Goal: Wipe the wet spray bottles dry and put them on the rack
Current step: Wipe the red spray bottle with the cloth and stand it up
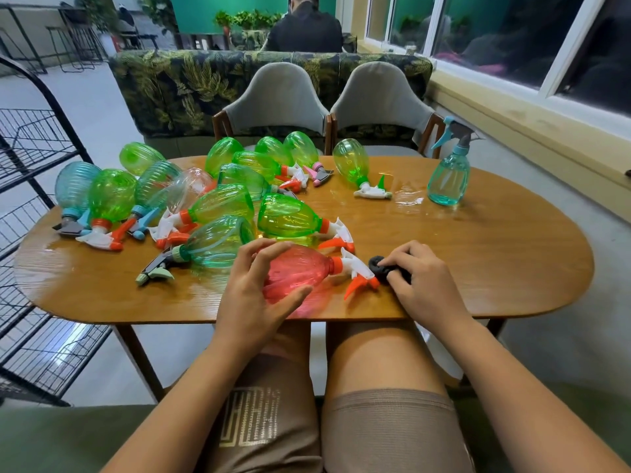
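The red bottle (300,274) is laid sideways at the near edge of the table (478,250), trigger end right. Its body is clasped by the left hand (252,288); a dark cloth (380,268) is gripped against the trigger by the right hand (423,278).

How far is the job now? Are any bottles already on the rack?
None shows on the rack. In hand: the left hand grips the red bottle, the right hand holds a cloth at its nozzle. Left: the other bottles on the wet table.

Oval wooden table (478,261), two grey chairs (278,97), leaf-print sofa (177,87), windows (512,39) right, perhaps dark outside
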